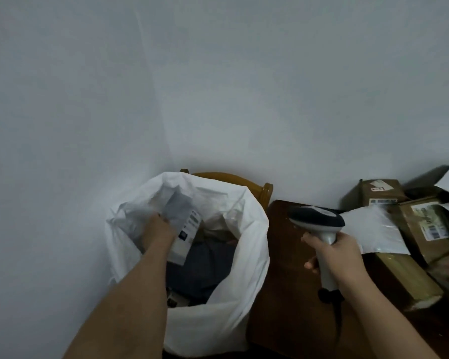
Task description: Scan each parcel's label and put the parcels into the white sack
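A plain pale wall (218, 86) is filling the background, with a dark wooden tabletop (290, 294) standing against it at the lower right. Your left hand (157, 229) is reaching down into the open mouth of the white sack (244, 255), which is standing just beside the tabletop with a wooden chair back (257, 187) showing behind its rim. That hand is gripping a grey parcel (179, 211), fingers curled round its upper part, and the parcel's white label (186, 237) is facing you. The parcel is sitting inside the sack, above dark-wrapped items (205, 268) lying deeper in. Your right hand (337, 252) is wrapping its fingers round the handle of a barcode scanner (319, 221), holding it above the tabletop with the dark head pointing toward the sack. On the right of the tabletop, a white poly mailer (373, 229) is lying across a long brown box (410, 278), and further brown cartons (381, 193) with labels are stacking up near the wall.
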